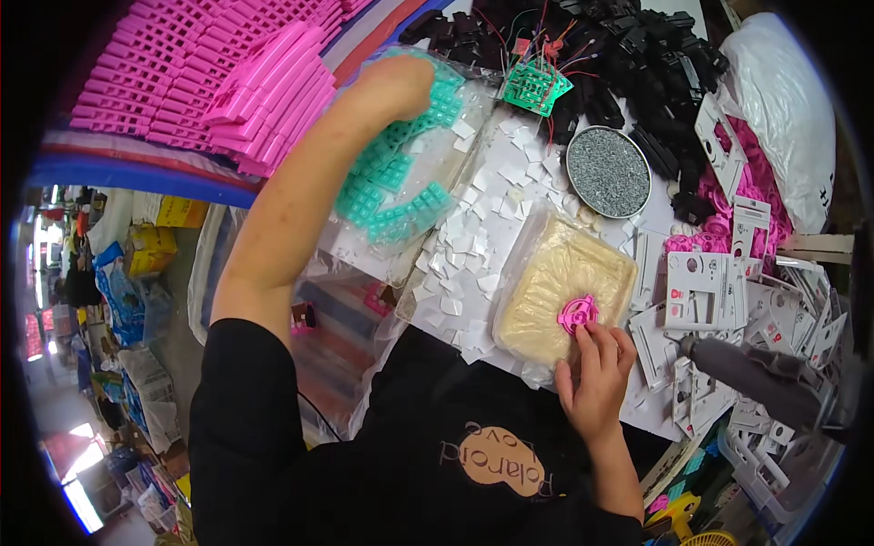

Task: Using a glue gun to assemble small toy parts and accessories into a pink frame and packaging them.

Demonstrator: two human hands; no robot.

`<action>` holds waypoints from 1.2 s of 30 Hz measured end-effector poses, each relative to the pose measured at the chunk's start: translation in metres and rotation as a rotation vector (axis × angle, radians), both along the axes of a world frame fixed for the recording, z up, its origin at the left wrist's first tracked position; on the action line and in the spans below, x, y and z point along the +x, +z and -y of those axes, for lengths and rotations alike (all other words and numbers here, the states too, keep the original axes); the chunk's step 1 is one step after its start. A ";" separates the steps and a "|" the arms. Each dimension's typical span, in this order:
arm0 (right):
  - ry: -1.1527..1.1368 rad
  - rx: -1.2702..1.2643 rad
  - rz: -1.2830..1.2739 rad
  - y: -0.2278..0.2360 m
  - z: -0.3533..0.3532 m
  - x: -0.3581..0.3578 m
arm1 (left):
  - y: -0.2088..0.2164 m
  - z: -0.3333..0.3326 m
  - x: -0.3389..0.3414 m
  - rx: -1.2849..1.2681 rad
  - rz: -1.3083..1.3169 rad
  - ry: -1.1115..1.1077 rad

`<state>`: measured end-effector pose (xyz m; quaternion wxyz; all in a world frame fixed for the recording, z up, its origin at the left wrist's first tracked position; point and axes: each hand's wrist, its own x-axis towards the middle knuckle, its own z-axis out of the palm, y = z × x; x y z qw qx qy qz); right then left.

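Observation:
My left hand (399,86) reaches over the pile of teal rubber keypads (387,173) lying on clear plastic at the upper middle. Its back faces up, and the fingers are hidden behind it. A round pink plastic part (577,313) with cut-outs lies on a cream-coloured slab (537,300) wrapped in clear plastic. Bent fingertips of my right hand (598,369) touch the near edge of this part, while the thumb stays apart from them, over the slab's near edge.
Stacked pink plastic panels (273,100) fill the upper left. Small white squares (455,259) are scattered mid-table. Beyond lie a wired green circuit board (535,88), black parts (637,55) and a round tin of grey granules (608,171). A grey power screwdriver (746,369) crosses white printed panels (701,291).

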<state>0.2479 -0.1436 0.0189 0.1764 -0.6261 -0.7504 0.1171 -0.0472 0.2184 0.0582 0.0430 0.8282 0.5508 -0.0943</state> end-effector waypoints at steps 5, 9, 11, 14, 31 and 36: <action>-0.018 -0.010 -0.003 -0.001 0.001 0.001 | -0.005 -0.001 0.020 0.204 0.310 -0.043; -0.005 -0.006 0.000 0.002 0.000 0.003 | -0.033 -0.045 0.040 0.381 0.303 -0.022; 0.001 -0.001 -0.004 0.002 -0.001 0.003 | -0.038 -0.066 0.037 0.361 0.150 -0.062; -0.004 0.000 -0.015 0.000 0.000 0.003 | -0.050 -0.088 0.034 0.118 0.077 -0.042; -0.024 0.020 -0.073 0.003 -0.003 0.003 | -0.030 -0.037 0.100 -0.189 0.188 0.106; -0.021 0.012 -0.080 0.005 -0.002 0.004 | -0.049 -0.038 0.080 -0.371 0.854 0.245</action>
